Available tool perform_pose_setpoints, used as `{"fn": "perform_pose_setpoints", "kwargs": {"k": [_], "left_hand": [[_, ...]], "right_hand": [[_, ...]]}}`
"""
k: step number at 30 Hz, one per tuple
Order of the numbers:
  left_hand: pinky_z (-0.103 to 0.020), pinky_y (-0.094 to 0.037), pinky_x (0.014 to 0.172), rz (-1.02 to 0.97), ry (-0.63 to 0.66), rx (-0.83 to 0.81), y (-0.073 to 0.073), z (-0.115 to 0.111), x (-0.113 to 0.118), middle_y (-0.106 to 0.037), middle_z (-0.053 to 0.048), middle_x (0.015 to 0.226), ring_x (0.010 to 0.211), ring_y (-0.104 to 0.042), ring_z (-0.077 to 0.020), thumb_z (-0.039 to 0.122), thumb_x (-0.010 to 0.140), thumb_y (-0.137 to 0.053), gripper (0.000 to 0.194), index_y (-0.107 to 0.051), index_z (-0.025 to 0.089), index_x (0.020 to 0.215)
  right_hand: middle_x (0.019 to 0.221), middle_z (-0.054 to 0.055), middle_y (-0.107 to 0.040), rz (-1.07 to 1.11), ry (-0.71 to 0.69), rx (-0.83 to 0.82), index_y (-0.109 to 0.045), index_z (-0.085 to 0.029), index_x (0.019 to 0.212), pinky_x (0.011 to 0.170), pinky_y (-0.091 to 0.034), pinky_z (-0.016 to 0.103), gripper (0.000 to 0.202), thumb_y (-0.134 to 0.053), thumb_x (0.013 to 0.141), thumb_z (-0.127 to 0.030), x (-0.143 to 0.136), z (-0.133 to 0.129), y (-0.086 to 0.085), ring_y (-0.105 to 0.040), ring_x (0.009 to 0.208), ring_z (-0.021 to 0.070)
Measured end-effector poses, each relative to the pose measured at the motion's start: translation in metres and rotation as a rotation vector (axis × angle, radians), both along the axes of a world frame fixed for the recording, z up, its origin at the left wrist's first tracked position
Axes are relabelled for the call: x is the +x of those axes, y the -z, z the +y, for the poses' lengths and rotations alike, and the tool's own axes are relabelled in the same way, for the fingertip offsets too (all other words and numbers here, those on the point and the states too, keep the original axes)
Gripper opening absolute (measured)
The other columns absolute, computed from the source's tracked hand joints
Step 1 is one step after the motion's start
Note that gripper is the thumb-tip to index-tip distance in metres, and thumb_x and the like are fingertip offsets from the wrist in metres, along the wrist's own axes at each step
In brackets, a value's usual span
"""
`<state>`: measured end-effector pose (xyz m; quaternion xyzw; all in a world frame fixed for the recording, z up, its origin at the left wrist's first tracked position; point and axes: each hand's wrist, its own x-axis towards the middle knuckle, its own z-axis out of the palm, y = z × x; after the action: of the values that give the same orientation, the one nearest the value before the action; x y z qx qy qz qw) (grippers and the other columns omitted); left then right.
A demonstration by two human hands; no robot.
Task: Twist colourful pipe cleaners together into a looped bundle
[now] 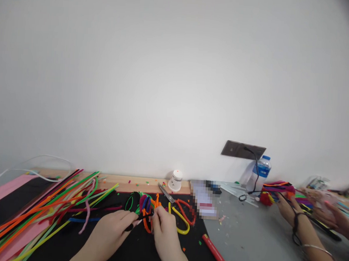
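Over the black mat [137, 252], my left hand [109, 231] is closed, its fingers pinching a black pipe cleaner [140, 216]. My right hand [167, 234] grips the near side of a small bundle of bent pipe cleaners [145, 204] in orange, blue, purple and green. Both sets of fingertips nearly meet at this bundle and partly hide it. Just beyond my right hand lie scissors [167, 194] with metal blades and a red-orange handle loop. A yellow loop [184, 225] is beside them.
Many loose pipe cleaners [39, 209] spread at left over pink and black sheets. A paper cup [175, 181] stands upside down by the wall. A phone [204, 199], red tube [215, 252] and water bottle [260, 173] are rightward. Another person's hands [290, 212] work at far right.
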<state>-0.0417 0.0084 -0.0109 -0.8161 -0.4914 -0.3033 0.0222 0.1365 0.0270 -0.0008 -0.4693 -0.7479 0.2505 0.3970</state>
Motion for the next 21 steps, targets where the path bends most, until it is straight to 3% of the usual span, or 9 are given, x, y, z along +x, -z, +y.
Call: {"fn": "perform_pose_setpoints", "kwargs": {"k": [5,10,16,21], "left_hand": [[-0.02,-0.037,0.057,-0.049,0.071,-0.27,-0.011,-0.006,0.01,-0.06,0.001,0.065,0.062,-0.056,-0.0143,0.023,0.086,-0.038,0.022,-0.054,0.022,0.07],[-0.019,-0.033,0.055,-0.171,0.088,-0.442,-0.02,-0.009,0.019,-0.056,0.004,0.061,0.058,-0.051,-0.0123,0.027,0.084,-0.041,0.021,-0.052,0.021,0.067],[-0.02,-0.033,0.058,-0.342,0.101,-0.55,-0.015,-0.007,0.022,-0.052,0.005,0.061,0.06,-0.046,-0.0125,0.03,0.081,-0.043,0.022,-0.053,0.019,0.065],[-0.019,-0.03,0.053,-0.436,0.118,-0.616,-0.01,-0.005,0.024,-0.042,0.006,0.057,0.057,-0.038,-0.011,0.025,0.078,-0.044,0.02,-0.048,0.018,0.06]], "right_hand": [[0.06,-0.002,-0.045,-0.119,0.065,0.112,-0.039,-0.019,0.065,0.052,-0.029,0.021,0.021,-0.038,0.085,-0.016,0.006,0.003,-0.004,-0.044,0.055,0.0121],[0.06,-0.003,-0.045,-0.179,-0.006,0.12,-0.04,-0.019,0.066,0.052,-0.029,0.021,0.019,-0.04,0.084,-0.014,0.007,0.004,-0.001,-0.044,0.055,0.0122],[0.06,-0.004,-0.044,-0.134,-0.127,0.09,-0.039,-0.02,0.067,0.052,-0.03,0.02,0.018,-0.041,0.084,-0.013,-0.002,-0.005,0.004,-0.043,0.055,0.0108],[0.06,-0.004,-0.042,-0.195,-0.149,0.071,-0.037,-0.019,0.064,0.051,-0.027,0.019,0.02,-0.04,0.082,-0.011,-0.001,-0.005,0.004,-0.041,0.055,0.0097]]}}
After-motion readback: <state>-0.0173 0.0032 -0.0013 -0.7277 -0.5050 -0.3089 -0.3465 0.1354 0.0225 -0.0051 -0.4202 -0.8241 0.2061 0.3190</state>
